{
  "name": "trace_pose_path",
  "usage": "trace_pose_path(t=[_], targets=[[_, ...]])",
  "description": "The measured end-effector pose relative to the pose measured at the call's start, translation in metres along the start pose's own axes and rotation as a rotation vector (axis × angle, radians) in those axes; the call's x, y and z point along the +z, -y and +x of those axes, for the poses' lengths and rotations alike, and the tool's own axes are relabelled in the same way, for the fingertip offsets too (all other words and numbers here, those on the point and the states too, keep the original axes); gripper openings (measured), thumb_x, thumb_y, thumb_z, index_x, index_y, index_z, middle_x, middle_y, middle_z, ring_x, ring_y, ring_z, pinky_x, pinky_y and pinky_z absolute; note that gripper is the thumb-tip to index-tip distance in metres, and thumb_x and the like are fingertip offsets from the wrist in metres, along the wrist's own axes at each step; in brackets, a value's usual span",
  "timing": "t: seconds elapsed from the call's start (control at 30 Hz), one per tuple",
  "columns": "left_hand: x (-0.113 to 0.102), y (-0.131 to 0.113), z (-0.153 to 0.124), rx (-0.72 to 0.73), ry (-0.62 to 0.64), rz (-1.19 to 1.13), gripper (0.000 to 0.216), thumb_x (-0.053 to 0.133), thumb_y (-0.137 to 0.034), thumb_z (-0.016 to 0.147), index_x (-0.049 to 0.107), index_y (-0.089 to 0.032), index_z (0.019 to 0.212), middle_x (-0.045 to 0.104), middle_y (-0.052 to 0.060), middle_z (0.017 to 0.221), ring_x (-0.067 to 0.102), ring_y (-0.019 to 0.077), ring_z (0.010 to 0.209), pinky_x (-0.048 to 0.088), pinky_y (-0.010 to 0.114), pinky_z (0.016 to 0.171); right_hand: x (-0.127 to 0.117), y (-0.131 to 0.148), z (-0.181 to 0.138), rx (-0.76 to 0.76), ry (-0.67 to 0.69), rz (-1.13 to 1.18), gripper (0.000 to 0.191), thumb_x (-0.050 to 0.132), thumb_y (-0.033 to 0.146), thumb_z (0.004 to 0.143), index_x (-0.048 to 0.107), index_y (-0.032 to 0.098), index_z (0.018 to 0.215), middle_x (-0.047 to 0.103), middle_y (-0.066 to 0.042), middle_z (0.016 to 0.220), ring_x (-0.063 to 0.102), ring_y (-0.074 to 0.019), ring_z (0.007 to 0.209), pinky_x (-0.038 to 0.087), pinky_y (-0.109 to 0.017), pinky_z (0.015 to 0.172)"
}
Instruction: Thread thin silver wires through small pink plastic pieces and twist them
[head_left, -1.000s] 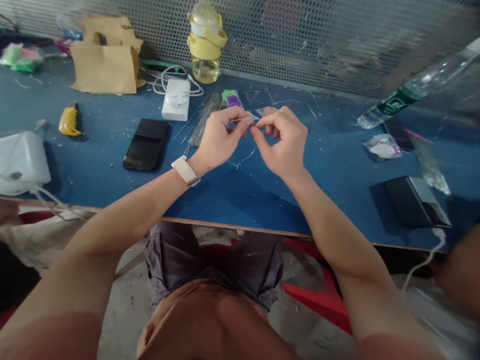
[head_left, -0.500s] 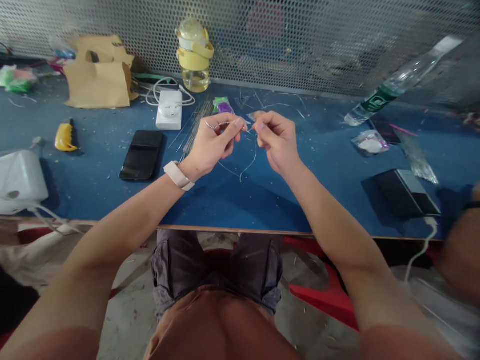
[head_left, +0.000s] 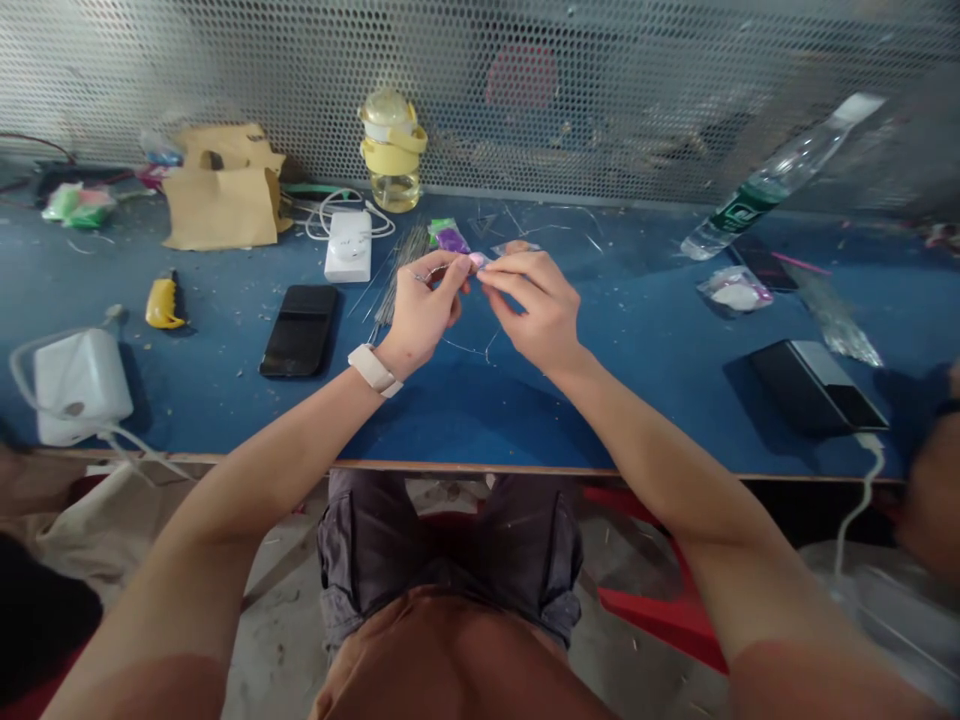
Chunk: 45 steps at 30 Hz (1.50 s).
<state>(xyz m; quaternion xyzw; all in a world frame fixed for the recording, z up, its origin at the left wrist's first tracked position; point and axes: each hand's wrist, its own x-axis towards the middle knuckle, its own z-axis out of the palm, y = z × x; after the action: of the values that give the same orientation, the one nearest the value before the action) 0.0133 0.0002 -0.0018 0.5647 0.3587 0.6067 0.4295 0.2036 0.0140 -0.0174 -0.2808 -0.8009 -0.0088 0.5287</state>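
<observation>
Brought toward nine o'clock, the right hand (head_left: pixel 541 305) is narrowed on a pink bit (head_left: pixel 478 260); wire (head_left: pixel 429 273) is pinched by the left hand (head_left: pixel 418 308).

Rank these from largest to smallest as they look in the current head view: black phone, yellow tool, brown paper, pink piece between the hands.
1. Brown paper
2. Black phone
3. Yellow tool
4. Pink piece, partly hidden, but what shows is clearly smallest

Blue tabletop (head_left: pixel 660 355), perforated grey panel (head_left: pixel 300 70)
I see the panel behind the tabletop, grey floor (head_left: pixel 277 630) beneath it, red furniture (head_left: pixel 667 622) below its near edge.
</observation>
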Motion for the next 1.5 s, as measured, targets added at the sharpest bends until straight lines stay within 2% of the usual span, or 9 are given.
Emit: trace_pose_path(t=[0.4,0.57,0.7,0.83,1.03,1.13,1.23,1.37,1.5], targets=[[0.002,-0.006,-0.002,-0.049,0.003,-0.074,0.031,0.085,-0.047,0.105,0.078,-0.020,0.090,0.062,-0.004,0.071,0.042,0.0047,0.042,0.030,0.023,0.037,0.000,0.008,0.003,0.069,-0.077,0.004,0.023,0.066,0.024,0.113,0.087,0.030,0.119,0.087,-0.008,0.120,0.084,-0.0275,0.118,0.069,-0.051,0.112],[0.000,-0.005,-0.003,-0.060,0.023,-0.019,0.031,0.086,-0.045,0.100,0.075,-0.020,0.085,0.062,-0.003,0.069,0.045,0.0056,0.042,0.031,0.022,0.038,0.003,0.013,0.001,0.324,-0.002,0.289,0.018,0.067,0.030,0.110,0.083,0.024,0.106,0.085,-0.009,0.109,0.082,-0.0201,0.081,0.072,-0.041,0.081],[-0.001,-0.003,-0.003,-0.054,0.034,0.042,0.027,0.084,-0.043,0.099,0.076,-0.020,0.085,0.061,-0.003,0.067,0.047,0.0066,0.043,0.032,0.021,0.039,0.005,0.009,0.001,0.564,0.075,0.496,0.022,0.082,0.045,0.099,0.080,0.023,0.098,0.085,-0.007,0.097,0.084,-0.0233,0.084,0.074,-0.044,0.087],[-0.003,-0.002,-0.003,-0.040,0.085,0.053,0.026,0.086,-0.043,0.097,0.078,-0.020,0.088,0.065,-0.001,0.068,0.048,0.0071,0.046,0.034,0.021,0.041,0.005,0.006,0.003,0.650,0.134,0.658,0.030,0.090,0.050,0.089,0.077,0.023,0.089,0.083,-0.005,0.087,0.081,-0.0214,0.079,0.073,-0.043,0.086],[-0.005,0.000,-0.001,-0.035,0.089,0.043,0.034,0.087,-0.051,0.095,0.076,-0.020,0.085,0.065,-0.001,0.068,0.043,0.0063,0.043,0.030,0.022,0.039,0.001,0.007,0.003,0.451,0.076,0.459,0.024,0.088,0.046,0.094,0.076,0.026,0.091,0.084,-0.005,0.099,0.080,-0.0232,0.089,0.071,-0.044,0.088],[-0.006,0.002,0.001,-0.055,0.059,0.060,0.035,0.087,-0.053,0.095,0.077,-0.020,0.089,0.066,-0.002,0.069,0.043,0.0070,0.045,0.032,0.022,0.040,-0.004,0.003,0.002,0.277,0.109,0.273,0.014,0.085,0.036,0.098,0.078,0.028,0.106,0.082,-0.005,0.107,0.077,-0.0223,0.092,0.070,-0.043,0.088],[-0.008,0.006,0.003,-0.047,0.057,0.084,0.036,0.086,-0.054,0.097,0.077,-0.019,0.092,0.067,-0.001,0.072,0.042,0.0070,0.047,0.032,0.022,0.042,-0.008,0.000,0.002,0.128,0.169,0.100,0.003,0.080,0.026,0.103,0.079,0.028,0.102,0.081,-0.007,0.116,0.076,-0.0237,0.104,0.067,-0.042,0.090],[-0.010,0.011,0.005,-0.036,0.048,0.084,0.036,0.083,-0.054,0.099,0.078,-0.019,0.095,0.066,-0.002,0.072,0.041,0.0070,0.046,0.031,0.023,0.042,-0.011,-0.001,0.003,0.036,0.236,-0.087,0.017,0.080,0.019,0.104,0.080,0.026,0.089,0.080,-0.008,0.136,0.074,-0.0278,0.123,0.067,-0.046,0.095],[-0.011,0.012,0.005,0.029,0.040,0.126,0.034,0.080,-0.052,0.102,0.078,-0.019,0.092,0.065,-0.001,0.072,0.046,0.0081,0.050,0.036,0.023,0.046,-0.012,-0.004,0.003,0.038,0.315,-0.123,0.021,0.093,0.036,0.098,0.080,0.025,0.086,0.080,-0.009,0.133,0.072,-0.0334,0.129,0.068,-0.053,0.104]])
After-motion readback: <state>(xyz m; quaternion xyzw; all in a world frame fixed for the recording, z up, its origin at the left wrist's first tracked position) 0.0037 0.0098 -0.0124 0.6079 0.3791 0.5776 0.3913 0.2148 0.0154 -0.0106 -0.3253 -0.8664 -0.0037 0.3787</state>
